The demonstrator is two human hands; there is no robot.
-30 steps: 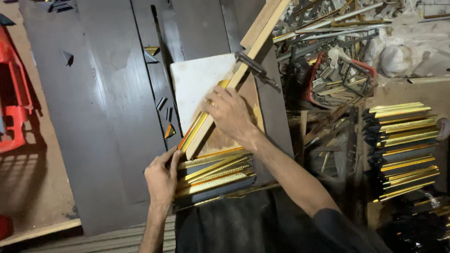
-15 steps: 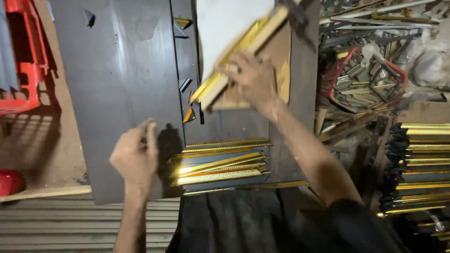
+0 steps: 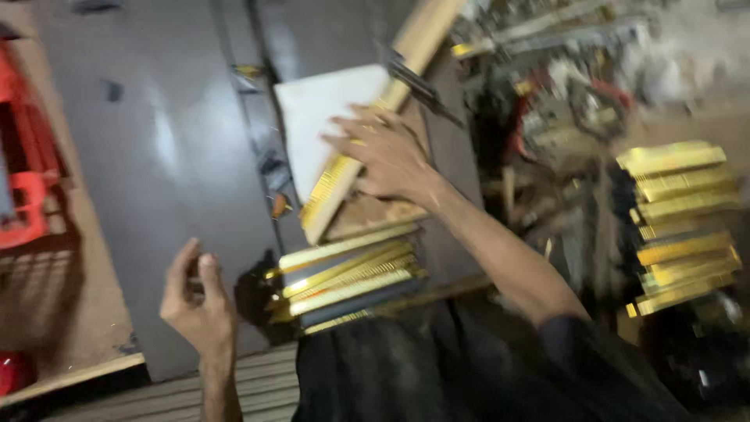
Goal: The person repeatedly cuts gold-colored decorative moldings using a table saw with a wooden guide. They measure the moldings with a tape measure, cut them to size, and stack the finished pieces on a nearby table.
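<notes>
1. The gold-edged moulding strip (image 3: 344, 176) lies slanted across the white board (image 3: 324, 117), far of the stacked gold strips (image 3: 348, 277) on the dark surface (image 3: 156, 156)
2. The right hand (image 3: 387, 152) rests on the strip, fingers spread flat, pressing rather than gripping
3. The left hand (image 3: 199, 301) hovers near the stack, fingers loosely curled, holding nothing visible
4. Pressing evenly should keep the strip aligned, I judge

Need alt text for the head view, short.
A person's right hand presses on a long gold-edged moulding strip lying across a white board on a grey work table. The left hand hovers, empty, beside a stack of gold strips.
</notes>
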